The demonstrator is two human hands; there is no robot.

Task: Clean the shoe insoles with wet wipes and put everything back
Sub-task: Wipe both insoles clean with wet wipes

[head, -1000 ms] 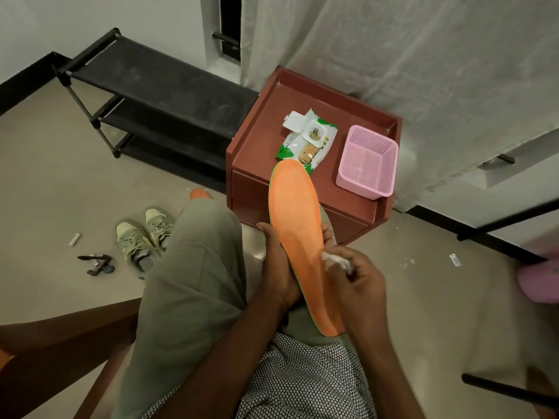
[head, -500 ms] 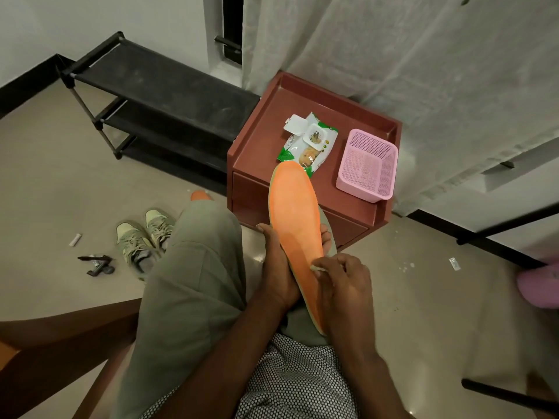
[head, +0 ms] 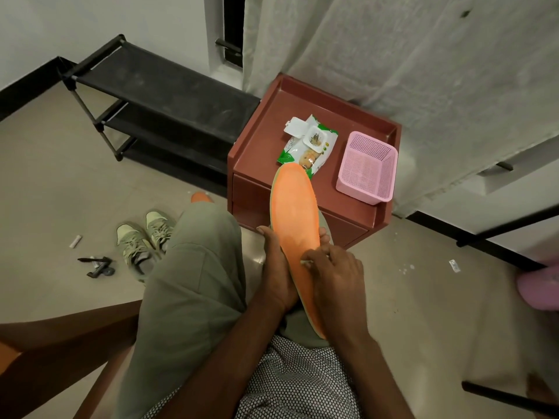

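Nearest to me I see my lap in olive trousers over a brown wooden chair frame, and a pale tiled floor spreading out below. My left hand grips the orange insole by its near-left edge, fingers wrapped under it with the tips showing on the far side. My right hand lies on the insole's surface, fingers curled and pinching a small white wet wipe against it. The insole's long axis runs from my lap away toward the far wall, heel end low by my waist, rounded toe pointing up and away, overlapping the cabinet's front edge. On the floor to the left lies a pair of green sneakers. Beyond stands a reddish-brown cabinet carrying a wet wipe pack, flap open, and a pink mesh basket. Farther left stands a black shoe rack; pale curtains hang behind.
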